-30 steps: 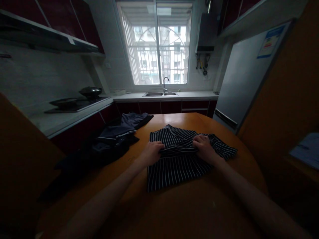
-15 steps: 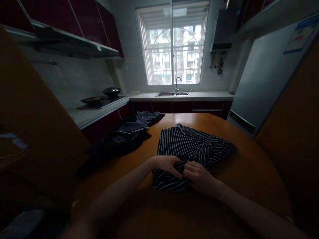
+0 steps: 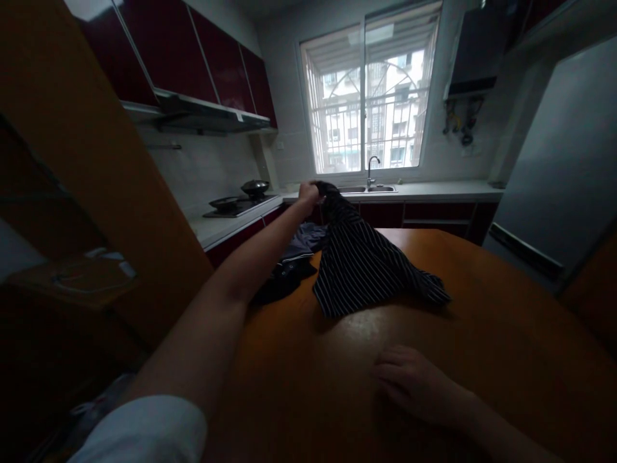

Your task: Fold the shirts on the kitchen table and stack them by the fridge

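The striped garment (image 3: 359,263) is raised by the left hand (image 3: 308,191) toward the far left edge of the counter (image 3: 482,308); its gathered upper end is pinched in the fingers. The lower part is draped toward the counter's middle; whether the front hem is supported cannot be told. Dark clothing (image 3: 284,286) is piled at the left edge. The right hand (image 3: 409,379) is positioned nearer the front edge, fingers loosely bent, thumb slightly apart
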Action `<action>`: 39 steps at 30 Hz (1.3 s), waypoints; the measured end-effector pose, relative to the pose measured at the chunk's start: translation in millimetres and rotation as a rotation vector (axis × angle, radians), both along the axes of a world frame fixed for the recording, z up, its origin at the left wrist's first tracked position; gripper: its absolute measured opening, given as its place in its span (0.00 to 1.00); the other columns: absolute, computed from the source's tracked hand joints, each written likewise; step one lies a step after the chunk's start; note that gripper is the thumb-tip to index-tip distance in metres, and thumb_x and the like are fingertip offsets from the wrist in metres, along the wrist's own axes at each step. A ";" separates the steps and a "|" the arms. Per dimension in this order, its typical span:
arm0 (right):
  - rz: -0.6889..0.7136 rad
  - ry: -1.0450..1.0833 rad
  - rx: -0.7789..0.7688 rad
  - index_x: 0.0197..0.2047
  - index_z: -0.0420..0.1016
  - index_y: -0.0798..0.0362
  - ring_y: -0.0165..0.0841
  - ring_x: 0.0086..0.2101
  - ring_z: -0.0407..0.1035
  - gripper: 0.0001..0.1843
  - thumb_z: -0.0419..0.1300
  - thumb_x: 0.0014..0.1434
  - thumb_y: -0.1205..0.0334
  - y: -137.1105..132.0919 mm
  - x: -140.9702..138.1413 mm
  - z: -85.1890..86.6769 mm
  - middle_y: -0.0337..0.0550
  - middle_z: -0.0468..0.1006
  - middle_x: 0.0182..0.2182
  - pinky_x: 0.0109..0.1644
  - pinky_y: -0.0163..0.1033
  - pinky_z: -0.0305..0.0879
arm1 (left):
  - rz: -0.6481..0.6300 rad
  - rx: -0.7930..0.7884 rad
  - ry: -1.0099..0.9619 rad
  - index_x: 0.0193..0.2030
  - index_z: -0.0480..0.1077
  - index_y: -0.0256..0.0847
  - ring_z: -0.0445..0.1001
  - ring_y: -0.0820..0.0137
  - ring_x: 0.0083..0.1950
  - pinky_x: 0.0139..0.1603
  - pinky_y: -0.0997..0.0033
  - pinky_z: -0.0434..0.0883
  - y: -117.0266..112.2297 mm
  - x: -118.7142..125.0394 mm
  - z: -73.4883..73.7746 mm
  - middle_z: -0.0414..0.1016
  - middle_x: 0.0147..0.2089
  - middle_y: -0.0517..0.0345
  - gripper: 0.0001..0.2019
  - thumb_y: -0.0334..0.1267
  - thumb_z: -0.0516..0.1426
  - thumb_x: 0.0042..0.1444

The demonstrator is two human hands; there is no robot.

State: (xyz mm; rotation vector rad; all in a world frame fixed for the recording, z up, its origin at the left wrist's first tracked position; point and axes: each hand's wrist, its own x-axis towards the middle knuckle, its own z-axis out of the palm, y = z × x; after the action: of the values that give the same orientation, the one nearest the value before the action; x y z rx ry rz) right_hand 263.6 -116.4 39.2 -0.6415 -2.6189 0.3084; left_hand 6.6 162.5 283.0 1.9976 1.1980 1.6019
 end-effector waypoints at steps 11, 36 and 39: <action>-0.005 -0.043 -0.154 0.41 0.76 0.50 0.35 0.40 0.72 0.11 0.52 0.68 0.68 2.0 -1.0 -4.9 0.44 0.78 0.37 0.46 0.39 0.65 | 0.116 0.256 -0.070 0.56 0.70 0.29 0.77 0.66 0.57 0.57 0.60 0.73 -25.4 -94.2 70.2 0.78 0.55 0.52 0.19 0.27 0.42 0.69; -0.162 0.045 -0.293 0.39 0.74 0.51 0.34 0.37 0.70 0.08 0.55 0.64 0.70 10.8 -19.2 -32.5 0.43 0.76 0.37 0.41 0.37 0.64 | 0.757 -0.466 1.020 0.70 0.64 0.59 0.51 0.30 0.73 0.65 0.23 0.51 -114.6 -208.8 -260.7 0.42 0.79 0.49 0.24 0.51 0.50 0.68; -0.135 0.110 -0.355 0.38 0.76 0.51 0.32 0.36 0.71 0.08 0.55 0.63 0.69 15.7 -17.9 -32.8 0.42 0.78 0.36 0.41 0.36 0.65 | 0.794 -0.413 1.025 0.70 0.63 0.57 0.42 0.29 0.75 0.66 0.22 0.49 -118.9 -201.8 -259.6 0.40 0.79 0.48 0.25 0.46 0.53 0.67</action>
State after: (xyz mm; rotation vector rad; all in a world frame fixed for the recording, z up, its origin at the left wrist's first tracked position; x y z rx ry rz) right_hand 245.7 -100.7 6.4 -0.8855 -2.4199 0.7542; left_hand -195.2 43.7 23.5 2.1709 2.6536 0.2854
